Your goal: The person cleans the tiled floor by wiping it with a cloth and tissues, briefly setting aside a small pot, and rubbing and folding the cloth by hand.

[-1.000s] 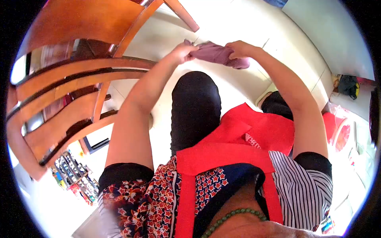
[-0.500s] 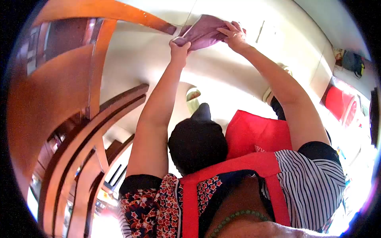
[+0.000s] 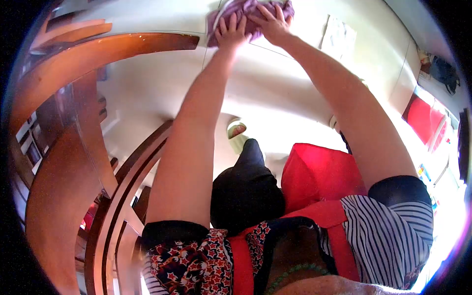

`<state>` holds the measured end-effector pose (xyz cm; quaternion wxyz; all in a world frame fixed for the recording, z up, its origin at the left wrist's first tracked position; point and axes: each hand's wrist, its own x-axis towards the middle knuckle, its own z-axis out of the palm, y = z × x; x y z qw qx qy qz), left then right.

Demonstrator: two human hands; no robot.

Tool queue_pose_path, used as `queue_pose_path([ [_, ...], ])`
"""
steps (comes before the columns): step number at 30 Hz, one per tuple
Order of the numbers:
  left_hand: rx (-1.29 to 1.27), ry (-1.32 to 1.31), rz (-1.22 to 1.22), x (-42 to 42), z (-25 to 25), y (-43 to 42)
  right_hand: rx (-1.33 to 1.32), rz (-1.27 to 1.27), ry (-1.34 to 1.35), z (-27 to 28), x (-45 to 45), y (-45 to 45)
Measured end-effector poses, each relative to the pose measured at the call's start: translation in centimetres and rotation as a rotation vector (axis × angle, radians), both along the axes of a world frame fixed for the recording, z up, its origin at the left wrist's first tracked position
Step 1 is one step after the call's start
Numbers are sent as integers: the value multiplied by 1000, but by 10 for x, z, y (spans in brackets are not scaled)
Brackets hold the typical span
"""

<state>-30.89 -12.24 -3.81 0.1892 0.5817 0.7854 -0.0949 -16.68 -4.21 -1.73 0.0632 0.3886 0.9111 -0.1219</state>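
A crumpled purple cloth (image 3: 250, 9) with a pale edge lies on the light tiled floor (image 3: 275, 73), at the top of the view. My left hand (image 3: 231, 34) presses on its near left part, fingers spread. Beside it, my right hand (image 3: 274, 25) rests on the cloth's right part, its fingers also stretched apart. Both arms reach far forward, and neither hand is closed around the cloth. The cloth's far side is cut off by the edge of the view.
Curved brown wooden furniture (image 3: 118, 46) fills the left side, one end jutting towards the cloth. A white, sheet-like patch (image 3: 338, 37) shows on the floor to the right. Below my arms are a light green slipper (image 3: 237, 129) and a red apron (image 3: 319, 172). A red object (image 3: 425, 120) stands far right.
The purple cloth, held up between both hands before, is now bunched on the floor farther forward. Both hands have opened flat onto it. The view has shifted.
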Motion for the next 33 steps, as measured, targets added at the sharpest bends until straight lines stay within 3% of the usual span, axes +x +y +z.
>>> queue_pose_path([
  [1,47,-13,-4,-14,5,10,-126,-30,30,49,-13,7],
  [5,153,92,-71,-57,8,34,-245,-128,-1,37,-45,28],
  [8,388,160,-75,-64,-23,15,-269,-78,0,28,-55,23],
  [10,504,90,-36,-55,-23,-4,-292,-14,-29,52,-48,7],
  [11,649,191,-166,-49,-15,-17,-275,19,10,41,-45,1],
  [12,448,10,-9,-49,-31,-34,-158,140,5,15,-43,-8],
  [14,533,-79,4,-39,-29,-70,72,382,-3,-37,-43,-28],
  [15,553,-49,-30,-38,-36,-87,-253,112,-22,35,-37,-49],
  [16,498,-33,-25,-38,-34,-104,-131,298,-22,18,-32,-65],
  [18,382,-8,-17,-28,-18,-136,-170,201,-152,16,-35,-96],
  [22,363,-5,29,-33,-14,-197,-191,323,-121,18,-33,-143],
  [28,324,123,277,-6,-15,-318,-311,643,111,14,-32,-208],
  [30,245,48,465,20,-13,-360,-293,776,165,0,-27,-236],
  [32,377,101,435,49,-10,-385,-287,930,226,-1,-20,-249],
  [33,336,40,531,58,-12,-392,-231,909,361,-18,-20,-258],
])
